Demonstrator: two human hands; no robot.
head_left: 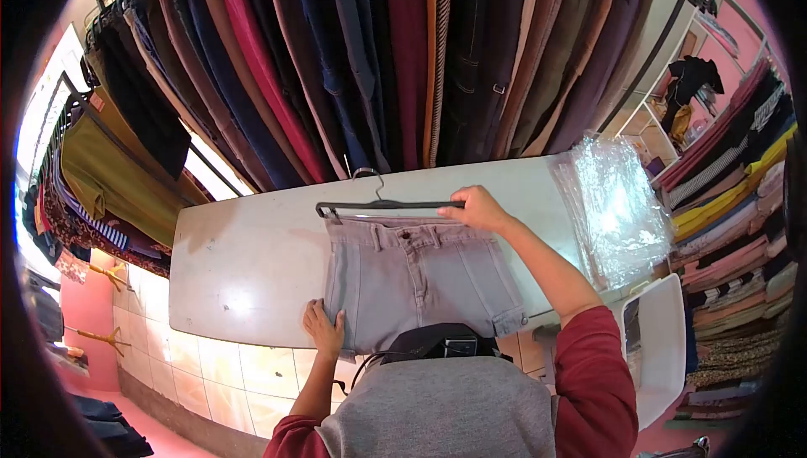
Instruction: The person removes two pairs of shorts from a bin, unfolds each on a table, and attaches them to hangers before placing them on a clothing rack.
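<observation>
A pair of greyish-mauve trousers or shorts (395, 277) lies flat on the white table (244, 248), its waistband toward the far side and its lower part hidden by my body. Along the waistband runs a black clip hanger (370, 204) with a metal hook; its left clip shows at the waistband's left corner. My right hand (479, 208) is closed around the hanger's right end, which hides the clip there. At the table's front edge, my left hand (324, 328) lies with fingers apart beside the left side of the garment, touching its edge.
Hanging trousers (403, 63) crowd a rack behind the table. A pile of clear plastic bags (618, 206) lies on the table's right end, above a white plastic bin (660, 349). More clothes (731, 223) hang at right, and an olive garment (118, 176) hangs at left.
</observation>
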